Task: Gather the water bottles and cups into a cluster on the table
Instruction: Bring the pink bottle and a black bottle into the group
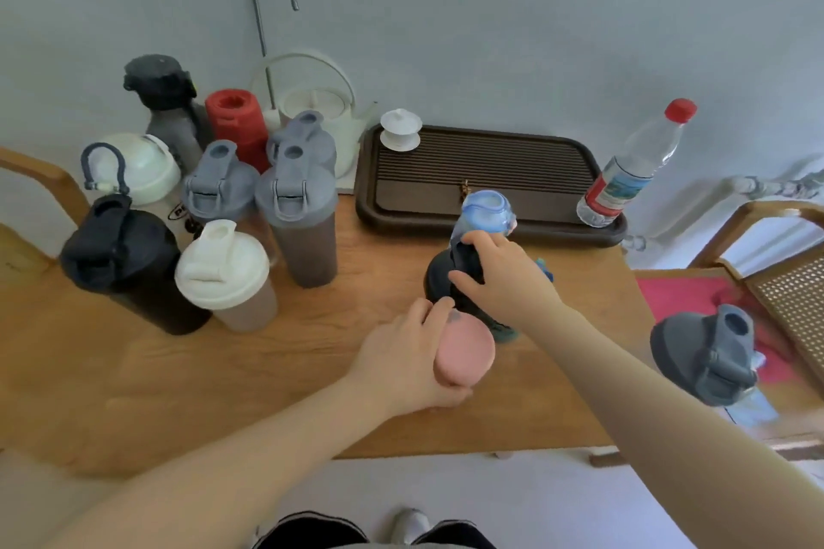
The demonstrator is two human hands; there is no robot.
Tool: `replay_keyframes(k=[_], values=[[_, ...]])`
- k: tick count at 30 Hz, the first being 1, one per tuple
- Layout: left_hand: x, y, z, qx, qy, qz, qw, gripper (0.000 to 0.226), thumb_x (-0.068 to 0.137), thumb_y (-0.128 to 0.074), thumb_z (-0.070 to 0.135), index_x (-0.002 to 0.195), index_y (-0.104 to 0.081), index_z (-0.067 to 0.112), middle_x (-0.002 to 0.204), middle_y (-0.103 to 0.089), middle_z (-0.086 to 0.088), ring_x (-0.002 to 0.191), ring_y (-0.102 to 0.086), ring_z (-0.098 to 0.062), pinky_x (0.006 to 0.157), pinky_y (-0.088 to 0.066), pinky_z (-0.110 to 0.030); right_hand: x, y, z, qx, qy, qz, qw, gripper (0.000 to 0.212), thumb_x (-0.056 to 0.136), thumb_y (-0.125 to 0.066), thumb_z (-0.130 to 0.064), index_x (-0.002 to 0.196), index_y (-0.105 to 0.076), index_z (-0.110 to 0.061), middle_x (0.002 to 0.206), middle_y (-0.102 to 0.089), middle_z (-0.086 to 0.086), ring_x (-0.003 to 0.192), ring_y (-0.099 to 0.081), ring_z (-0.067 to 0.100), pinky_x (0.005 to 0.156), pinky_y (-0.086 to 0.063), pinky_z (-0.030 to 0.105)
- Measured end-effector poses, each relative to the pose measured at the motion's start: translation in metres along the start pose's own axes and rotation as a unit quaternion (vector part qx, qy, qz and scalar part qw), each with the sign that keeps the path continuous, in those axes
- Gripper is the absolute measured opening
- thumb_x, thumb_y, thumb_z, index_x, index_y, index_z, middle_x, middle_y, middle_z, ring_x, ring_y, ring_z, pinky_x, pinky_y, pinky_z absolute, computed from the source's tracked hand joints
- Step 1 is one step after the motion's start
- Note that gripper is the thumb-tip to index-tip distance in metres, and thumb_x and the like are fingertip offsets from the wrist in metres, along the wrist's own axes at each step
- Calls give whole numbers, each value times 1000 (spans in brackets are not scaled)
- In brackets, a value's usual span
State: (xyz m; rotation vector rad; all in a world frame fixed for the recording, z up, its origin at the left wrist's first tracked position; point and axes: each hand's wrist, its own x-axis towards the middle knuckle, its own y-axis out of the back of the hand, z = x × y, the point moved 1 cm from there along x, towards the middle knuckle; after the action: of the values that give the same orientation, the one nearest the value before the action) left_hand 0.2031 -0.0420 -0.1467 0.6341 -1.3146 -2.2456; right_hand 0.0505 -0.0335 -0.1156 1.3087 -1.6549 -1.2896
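Left hand point(403, 359) grips pink cup point(463, 352) — right hand point(499, 276) apparently clasps dark bottle point(439, 279) beside it.

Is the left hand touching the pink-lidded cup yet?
Touching. The head view shows the left hand wrapped around the pink-lidded cup, fingers over its lid edge.

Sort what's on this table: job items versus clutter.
Job items:
pink-lidded cup in left hand
dark bottle in right hand
blue-lidded bottle
clear red-capped plastic bottle
grey-lidded shaker, far right
bottle cluster, left

Clutter:
brown slatted tea tray
white lidded teacup
white kettle
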Motion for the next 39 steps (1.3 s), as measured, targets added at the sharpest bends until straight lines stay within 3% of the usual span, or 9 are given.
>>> replay_keyframes(k=[5,10,13,17,20,25,28,35,39], values=[[-15,22,-21,-9,31,22,999,91,64,-71,47,135,-17,28,135,-35,6,109,-48,-16,71,-43,-25,13,-5,-10,-57,8,-43,997,75,77,-63,-51,137,-29,-20,129,-47,10,119,-43,33,89,-46,42],[-28,66,-67,63,59,68,994,88,66,-69,42,136,-19,23,130,-39,3,108,-49,-18,71,-38,-25,19,-13,-35,-88,27,-12,996,55,89,-50,-40,137,-29,-23,132,-43,6,119,-39,31,80,-47,40],[-30,80,-89,113,40,71,990,85,67,-67,37,137,-21,20,128,-42,1,109,-47,-19,76,-37,-27,24,-22,-47,-112,20,-3,994,55,92,-44,-40,140,-23,-25,137,-42,5,119,-39,29,83,-46,43],[-27,80,-110,183,9,64,981,82,68,-66,27,138,-25,16,132,-42,-3,121,-39,-22,96,-33,-33,27,-27,-51,-151,-14,-44,987,75,89,-47,-49,146,-3,-30,146,-33,5,126,-37,32,89,-44,48],[-25,79,-126,259,0,93,961,82,55,-79,26,127,-43,10,119,-52,-9,109,-51,-29,89,-44,-39,26,-30,-53,-142,-48,-86,985,100,80,-65,-45,145,9,-34,153,-20,6,129,-33,35,90,-47,48],[-22,82,-139,255,-61,118,958,84,51,-80,49,120,-52,9,108,-60,-10,97,-58,-28,80,-49,-40,35,-27,-61,-98,-79,-79,989,101,73,-71,-42,145,-1,-33,149,-27,7,125,-37,35,88,-50,47],[-20,84,-143,242,-74,128,959,75,55,-77,47,116,-54,10,104,-61,-9,94,-59,-27,77,-50,-38,52,-28,-79,-32,-81,-48,995,99,72,-72,-42,145,-6,-33,146,-31,8,126,-37,37,90,-47,48],[-22,81,-145,232,-96,154,956,72,56,-77,44,114,-56,7,104,-63,-8,90,-62,-23,72,-52,-32,98,-35,-109,-28,-83,-28,996,99,75,-68,-47,147,-2,-30,148,-28,12,128,-33,41,92,-43,50],[-22,79,-144,206,-92,158,961,62,68,-65,40,118,-53,6,109,-61,-9,96,-60,-25,76,-51,-34,97,-43,-108,-50,-57,-7,997,91,80,-63,-49,147,-7,-23,145,-31,13,130,-28,37,93,-43,48]])
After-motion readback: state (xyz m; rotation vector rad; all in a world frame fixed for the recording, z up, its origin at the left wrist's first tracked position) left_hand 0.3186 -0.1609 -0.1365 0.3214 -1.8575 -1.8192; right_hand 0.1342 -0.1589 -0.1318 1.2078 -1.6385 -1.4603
